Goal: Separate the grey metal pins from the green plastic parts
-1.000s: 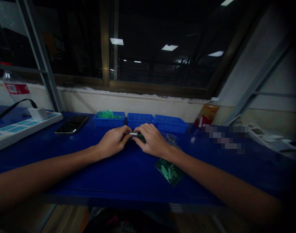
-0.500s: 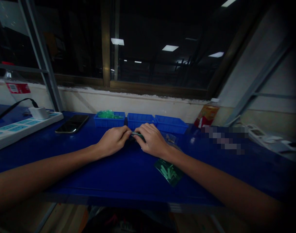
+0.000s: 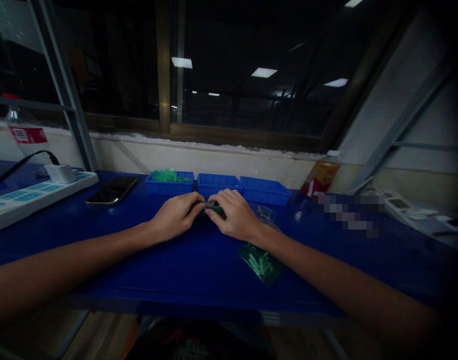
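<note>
Both hands meet over the blue table [image 3: 101, 235], just in front of three small blue bins. My left hand [image 3: 175, 216] and my right hand [image 3: 234, 216] are curled, fingertips pinching a small green part [image 3: 214, 207] between them; a sliver of metal shows at its left end. Most of the part is hidden by the fingers. Under my right forearm lies a clear bag of green parts [image 3: 263, 263].
Three blue bins stand in a row at the back: left bin [image 3: 169, 184] holds green pieces, middle bin [image 3: 216, 182], right bin [image 3: 265, 191]. A black phone [image 3: 111, 190] and a white power strip [image 3: 29, 197] lie left. An orange carton [image 3: 320, 177] stands right.
The hands have stayed together on the small part, shifting only slightly upward in view; the metal end shows less now.
</note>
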Action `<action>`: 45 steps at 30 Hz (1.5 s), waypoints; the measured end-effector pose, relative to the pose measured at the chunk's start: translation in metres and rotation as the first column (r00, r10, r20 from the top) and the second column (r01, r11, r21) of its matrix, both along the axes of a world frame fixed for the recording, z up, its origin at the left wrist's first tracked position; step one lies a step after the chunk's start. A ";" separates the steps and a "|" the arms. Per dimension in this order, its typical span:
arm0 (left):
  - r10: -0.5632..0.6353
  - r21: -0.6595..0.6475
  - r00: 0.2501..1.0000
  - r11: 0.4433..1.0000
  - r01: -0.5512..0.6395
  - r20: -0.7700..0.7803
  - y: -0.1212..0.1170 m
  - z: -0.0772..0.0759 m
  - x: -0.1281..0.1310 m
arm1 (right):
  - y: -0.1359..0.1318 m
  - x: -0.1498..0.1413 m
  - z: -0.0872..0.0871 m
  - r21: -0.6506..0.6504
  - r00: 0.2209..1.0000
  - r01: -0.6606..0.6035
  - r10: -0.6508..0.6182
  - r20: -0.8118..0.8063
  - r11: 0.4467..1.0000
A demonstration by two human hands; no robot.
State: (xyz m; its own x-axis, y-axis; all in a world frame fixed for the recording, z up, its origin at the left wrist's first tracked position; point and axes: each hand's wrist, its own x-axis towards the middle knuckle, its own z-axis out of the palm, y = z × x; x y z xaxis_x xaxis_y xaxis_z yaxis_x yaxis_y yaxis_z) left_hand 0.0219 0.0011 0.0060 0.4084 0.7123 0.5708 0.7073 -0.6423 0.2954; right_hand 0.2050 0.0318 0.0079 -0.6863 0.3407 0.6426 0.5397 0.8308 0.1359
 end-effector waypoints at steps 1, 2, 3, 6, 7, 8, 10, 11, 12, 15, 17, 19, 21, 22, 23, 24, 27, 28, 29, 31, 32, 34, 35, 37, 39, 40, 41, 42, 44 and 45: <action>0.006 -0.002 1.000 1.000 -0.006 -0.011 0.000 0.000 0.000 | 0.000 0.000 0.000 -0.003 1.000 -0.005 0.005 0.001 1.000; 0.011 -0.006 1.000 1.000 -0.011 -0.022 0.000 0.001 0.000 | 0.000 0.000 0.000 -0.003 1.000 -0.008 0.008 0.007 1.000; 0.014 -0.014 0.999 1.000 -0.014 -0.036 0.000 0.001 0.000 | 0.000 0.000 0.000 0.000 1.000 -0.009 0.009 0.016 1.000; 0.027 -0.060 0.997 0.998 -0.032 -0.079 -0.001 0.000 0.000 | -0.001 0.000 0.000 0.016 0.999 0.001 -0.002 0.052 1.000; 0.029 -0.079 0.996 0.996 -0.036 -0.090 0.000 0.000 0.000 | -0.001 0.000 0.000 0.020 0.998 0.007 -0.008 0.060 1.000; 0.027 -0.095 0.995 0.995 -0.036 -0.094 0.000 0.000 0.000 | -0.001 0.000 0.000 0.023 0.998 0.014 -0.016 0.068 1.000; 0.012 -0.111 0.997 0.994 -0.021 -0.076 0.000 -0.001 0.000 | -0.001 -0.001 -0.001 0.031 0.997 0.035 -0.037 0.075 0.999; -0.001 -0.113 0.998 0.994 -0.006 -0.059 0.000 -0.002 0.000 | 0.000 -0.001 -0.001 0.033 0.996 0.048 -0.050 0.075 0.998; -0.017 -0.114 0.999 0.993 0.012 -0.040 0.000 -0.002 0.000 | 0.000 -0.001 -0.001 0.035 0.995 0.057 -0.060 0.075 0.998; -0.069 -0.105 0.998 0.992 0.067 -0.013 0.002 -0.005 0.000 | 0.001 -0.001 -0.002 0.027 0.994 0.049 -0.051 0.094 0.998; -0.085 -0.087 0.996 0.993 0.083 -0.017 0.003 -0.006 -0.001 | 0.002 -0.001 -0.002 0.018 0.993 0.027 -0.029 0.114 0.999; -0.070 -0.072 0.997 0.995 0.068 -0.026 0.004 -0.007 -0.001 | 0.002 0.000 -0.002 0.008 0.993 0.020 -0.020 0.116 1.000; -0.043 -0.080 0.998 0.996 0.040 -0.042 0.004 -0.006 -0.001 | 0.002 0.000 -0.001 -0.009 0.996 0.015 -0.014 0.091 1.000; -0.028 -0.087 0.998 0.996 0.023 -0.051 0.003 -0.006 -0.001 | 0.002 0.000 -0.001 -0.018 0.997 0.009 -0.008 0.076 1.000; -0.015 -0.095 0.998 0.995 0.009 -0.058 0.003 -0.005 -0.001 | 0.001 0.000 -0.001 -0.025 0.998 0.003 -0.001 0.062 1.000; -0.007 -0.102 0.998 0.995 0.000 -0.065 0.002 -0.004 -0.001 | 0.001 0.000 -0.001 -0.028 0.999 -0.001 0.003 0.054 1.000; 0.000 -0.110 0.997 0.994 -0.008 -0.076 0.001 -0.003 -0.002 | 0.002 0.000 -0.001 -0.027 0.997 0.012 -0.010 0.071 1.000; -0.002 -0.113 0.997 0.994 -0.006 -0.078 0.001 -0.003 -0.002 | 0.002 0.000 -0.002 -0.025 0.996 0.020 -0.018 0.087 0.999; -0.005 -0.118 0.997 0.993 -0.004 -0.080 0.000 -0.003 -0.001 | 0.002 0.000 -0.002 -0.025 0.994 0.026 -0.023 0.104 0.999; -0.011 -0.128 0.997 0.992 0.001 -0.079 0.000 -0.004 -0.001 | 0.002 -0.001 -0.002 -0.022 0.990 0.034 -0.030 0.141 0.999; -0.013 -0.128 0.997 0.992 0.003 -0.073 0.000 -0.004 -0.001 | 0.002 -0.001 -0.002 -0.019 0.987 0.036 -0.032 0.156 0.999; -0.014 -0.121 0.999 0.993 0.009 -0.040 0.000 -0.004 0.000 | 0.002 -0.001 -0.002 -0.013 0.984 0.038 -0.035 0.177 0.999; -0.018 -0.117 1.000 0.993 0.016 -0.017 -0.001 -0.005 0.001 | 0.002 -0.001 -0.002 -0.012 0.982 0.039 -0.036 0.183 0.999; -0.038 -0.108 0.999 0.993 0.042 0.032 -0.001 -0.005 0.001 | 0.002 -0.001 -0.002 -0.009 0.981 0.046 -0.044 0.187 0.999; -0.079 -0.100 0.995 0.991 0.085 0.060 -0.001 -0.006 0.002 | 0.002 -0.001 -0.002 -0.007 0.981 0.058 -0.055 0.188 0.998; -0.099 -0.093 0.993 0.990 0.105 0.065 0.000 -0.007 0.002 | 0.003 -0.001 -0.002 -0.007 0.980 0.062 -0.060 0.188 0.998; -0.115 -0.085 0.991 0.989 0.120 0.066 0.000 -0.008 0.002 | 0.003 -0.001 -0.003 -0.008 0.980 0.066 -0.063 0.189 0.998; -0.126 -0.076 0.990 0.989 0.131 0.064 0.001 -0.008 0.002 | 0.003 0.000 -0.003 -0.011 0.980 0.067 -0.064 0.190 0.998; -0.137 -0.057 0.989 0.988 0.141 0.055 0.003 -0.008 0.001 | 0.004 0.000 -0.003 -0.017 0.979 0.068 -0.064 0.192 0.998; -0.139 -0.049 0.989 0.989 0.142 0.052 0.003 -0.008 0.001 | 0.004 0.000 -0.003 -0.019 0.979 0.069 -0.064 0.192 0.997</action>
State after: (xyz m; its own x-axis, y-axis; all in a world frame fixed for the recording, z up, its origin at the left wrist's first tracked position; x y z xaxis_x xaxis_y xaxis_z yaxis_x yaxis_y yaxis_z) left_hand 0.0225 0.0044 -0.0024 0.4795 0.6790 0.5559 0.5953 -0.7171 0.3625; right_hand 0.2048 0.0356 0.0048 -0.7711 0.4040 0.4921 0.5597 0.7986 0.2214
